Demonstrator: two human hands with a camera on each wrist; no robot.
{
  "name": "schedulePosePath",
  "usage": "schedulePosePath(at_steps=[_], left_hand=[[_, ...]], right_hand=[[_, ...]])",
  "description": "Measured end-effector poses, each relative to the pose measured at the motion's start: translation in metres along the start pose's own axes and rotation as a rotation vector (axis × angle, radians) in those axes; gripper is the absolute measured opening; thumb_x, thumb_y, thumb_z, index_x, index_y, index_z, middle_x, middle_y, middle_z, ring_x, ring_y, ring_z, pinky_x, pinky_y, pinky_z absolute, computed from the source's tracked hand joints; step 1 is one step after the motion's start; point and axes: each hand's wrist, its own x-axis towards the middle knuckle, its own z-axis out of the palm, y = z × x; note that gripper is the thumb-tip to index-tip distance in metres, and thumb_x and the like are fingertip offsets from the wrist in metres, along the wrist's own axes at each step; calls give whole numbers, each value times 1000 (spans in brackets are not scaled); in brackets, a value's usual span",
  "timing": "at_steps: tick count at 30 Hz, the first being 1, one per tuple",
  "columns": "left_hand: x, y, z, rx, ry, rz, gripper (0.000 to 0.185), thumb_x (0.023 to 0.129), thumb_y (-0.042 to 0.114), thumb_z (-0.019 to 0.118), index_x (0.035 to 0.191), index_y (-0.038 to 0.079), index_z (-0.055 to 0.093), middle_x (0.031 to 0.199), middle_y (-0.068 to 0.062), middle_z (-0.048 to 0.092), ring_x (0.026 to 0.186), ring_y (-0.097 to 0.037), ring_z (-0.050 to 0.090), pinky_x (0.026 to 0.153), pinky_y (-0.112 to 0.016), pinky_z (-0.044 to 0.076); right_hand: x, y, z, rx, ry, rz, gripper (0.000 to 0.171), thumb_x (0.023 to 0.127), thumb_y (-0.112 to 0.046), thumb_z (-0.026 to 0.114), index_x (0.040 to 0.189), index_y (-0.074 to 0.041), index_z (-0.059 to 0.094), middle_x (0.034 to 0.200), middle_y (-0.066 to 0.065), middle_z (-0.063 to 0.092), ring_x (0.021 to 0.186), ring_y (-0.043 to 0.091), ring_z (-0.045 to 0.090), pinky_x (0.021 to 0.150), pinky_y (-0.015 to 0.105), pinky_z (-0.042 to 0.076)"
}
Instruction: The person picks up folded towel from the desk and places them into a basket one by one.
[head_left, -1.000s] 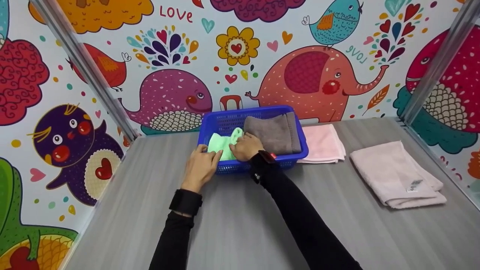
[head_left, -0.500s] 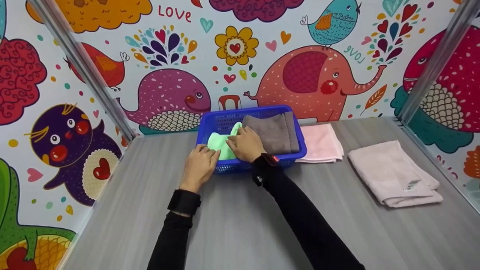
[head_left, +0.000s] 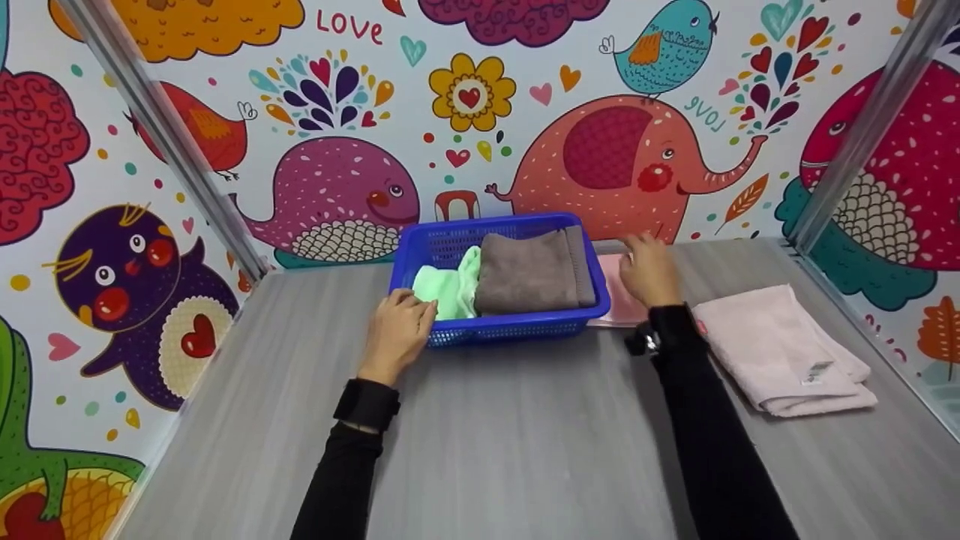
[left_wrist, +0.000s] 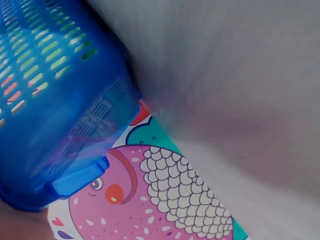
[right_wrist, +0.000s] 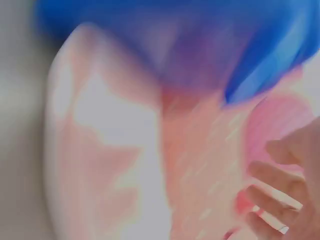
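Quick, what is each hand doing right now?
Left hand: rests on the basket corner; a grip cannot be told.
Right hand: open, holding nothing, over the pink cloth.

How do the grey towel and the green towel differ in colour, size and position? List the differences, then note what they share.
The grey towel is dull brown-grey; the green towel is pale mint. The grey towel looks larger, filling the right and middle of the basket; the green towel takes only the left end. The left hand is beside the green towel, at the basket's corner, well clear of the grey towel. Both lie folded in the blue basket, side by side.
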Motion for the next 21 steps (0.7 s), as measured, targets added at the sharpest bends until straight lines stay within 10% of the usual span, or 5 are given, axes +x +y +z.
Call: schedulePosePath(at_steps=[11,21], left_hand=[[-4,4,4,-5,5,7,45,108,29,49,79,8,76,92,-9,78,115,-32,65,100,-49,51],[-2,-1,-3,0,1,-8,44,108,29,50,83,5,77,95,-11,79,114,-34,65,99,-50,51]], right_hand=[[-37,40,12,-66,-533,7,50,98,-20,61,145,-3,58,158,27,43,147,50,39,118,63,34],[-71,19,-4,-142,-515,-110,47,98,-23,64,140,-1,63,149,28,53,138,49,49,107,64,45]])
